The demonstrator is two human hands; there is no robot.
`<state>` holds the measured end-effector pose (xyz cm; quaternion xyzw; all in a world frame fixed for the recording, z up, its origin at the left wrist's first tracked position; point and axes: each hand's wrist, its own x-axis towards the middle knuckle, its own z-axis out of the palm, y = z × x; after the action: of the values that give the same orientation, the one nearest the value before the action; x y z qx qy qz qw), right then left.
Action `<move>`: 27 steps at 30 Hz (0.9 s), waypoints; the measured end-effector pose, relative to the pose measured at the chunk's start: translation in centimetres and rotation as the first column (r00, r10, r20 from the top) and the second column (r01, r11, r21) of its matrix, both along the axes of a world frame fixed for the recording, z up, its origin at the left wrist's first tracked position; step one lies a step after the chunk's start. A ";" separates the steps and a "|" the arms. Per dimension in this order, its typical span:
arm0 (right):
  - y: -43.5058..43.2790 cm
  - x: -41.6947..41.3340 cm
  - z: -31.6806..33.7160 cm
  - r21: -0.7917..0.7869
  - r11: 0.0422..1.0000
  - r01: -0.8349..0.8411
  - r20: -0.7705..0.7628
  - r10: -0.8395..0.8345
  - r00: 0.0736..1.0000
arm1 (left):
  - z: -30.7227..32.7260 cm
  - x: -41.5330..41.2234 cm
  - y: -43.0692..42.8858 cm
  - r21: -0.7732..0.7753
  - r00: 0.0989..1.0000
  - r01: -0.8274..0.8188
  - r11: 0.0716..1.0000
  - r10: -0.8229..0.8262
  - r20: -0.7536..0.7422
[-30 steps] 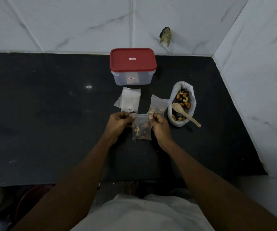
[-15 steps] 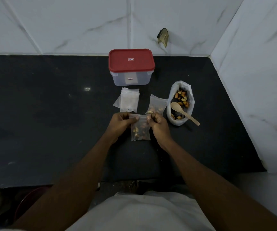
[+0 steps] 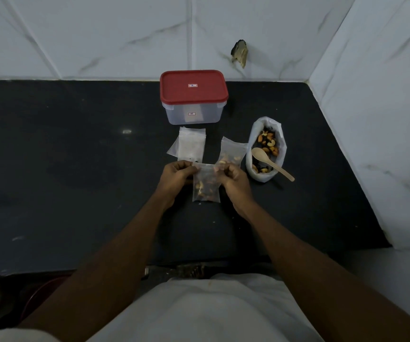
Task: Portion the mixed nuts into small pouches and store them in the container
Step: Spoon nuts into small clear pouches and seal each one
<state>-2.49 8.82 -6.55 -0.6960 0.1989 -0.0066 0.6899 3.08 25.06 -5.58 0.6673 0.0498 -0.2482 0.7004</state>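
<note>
both hands meet at the middle of the dark surface point(image 3: 75, 156). the left hand point(image 3: 178, 177) pinches the upper left corner of a small clear pouch point(image 3: 206, 190), and the right hand point(image 3: 233, 180) pinches its upper right corner, fingers of both curled in at the top edge. the pouch hangs between them with a portion of mixed nuts settled in its lower half; its bottom edge is at the surface, though i cannot tell whether it touches. whether its top strip is sealed cannot be made out.

just beyond the right hand lies a second pouch point(image 3: 232, 151) with nuts in it, tilted, its lower end hidden behind the fingers. left of that, just beyond the left hand, lies a small stack of empty pouches point(image 3: 190, 146). further back, near the tiled wall point(image 3: 100, 38), stands the clear container point(image 3: 194, 116) with its red lid point(image 3: 193, 86) on. to the right sits an open white bag point(image 3: 280, 154) of mixed nuts point(image 3: 268, 141), with a wooden spoon point(image 3: 270, 162) resting in it, bowl inside and handle sticking out over the rim toward the right.
</note>
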 end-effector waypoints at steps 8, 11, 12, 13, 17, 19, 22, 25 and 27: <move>-0.1 0.0 -0.3 -0.053 0.998 -0.034 0.000 0.034 0.999 | 0.4 -0.6 -0.3 0.058 0.988 0.114 0.992 -0.119 0.097; -0.2 0.1 -0.2 0.014 1.000 -0.022 -0.018 0.022 1.000 | 0.5 -0.5 0.1 0.035 0.988 0.129 0.991 -0.131 0.079; -0.3 0.1 -0.1 0.043 0.999 -0.006 -0.023 0.007 1.000 | 0.5 -0.4 0.3 0.025 0.988 0.136 0.990 -0.137 0.070; -0.2 0.1 -0.1 0.079 0.997 0.010 -0.023 -0.009 1.000 | 0.4 -0.3 0.4 0.015 0.988 0.139 0.990 -0.140 0.063; -0.2 -0.1 0.4 0.178 0.984 0.032 -0.010 -0.031 0.999 | 0.5 -0.2 0.7 -0.014 0.996 0.085 0.996 -0.084 0.040; -0.3 -0.2 0.7 0.247 0.968 0.039 -0.006 -0.039 0.999 | 0.6 -0.4 0.6 -0.045 0.998 0.025 0.999 -0.023 0.053; -0.4 -0.2 0.8 0.288 0.956 0.049 -0.007 -0.049 0.999 | 0.6 -0.6 0.5 -0.045 0.997 -0.011 0.999 0.014 0.081; -0.5 0.0 0.8 0.292 0.955 0.051 -0.007 -0.051 0.999 | 0.7 -0.7 0.4 -0.049 0.996 -0.033 0.998 0.037 0.086; -0.6 0.0 0.7 0.288 0.957 0.046 -0.011 -0.044 0.999 | 0.7 -0.7 0.5 -0.058 0.997 -0.027 0.998 0.031 0.072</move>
<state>-2.46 8.25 -5.84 -0.5836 0.2152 0.0084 0.7830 2.38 25.52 -4.90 0.6549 0.0269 -0.2147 0.7241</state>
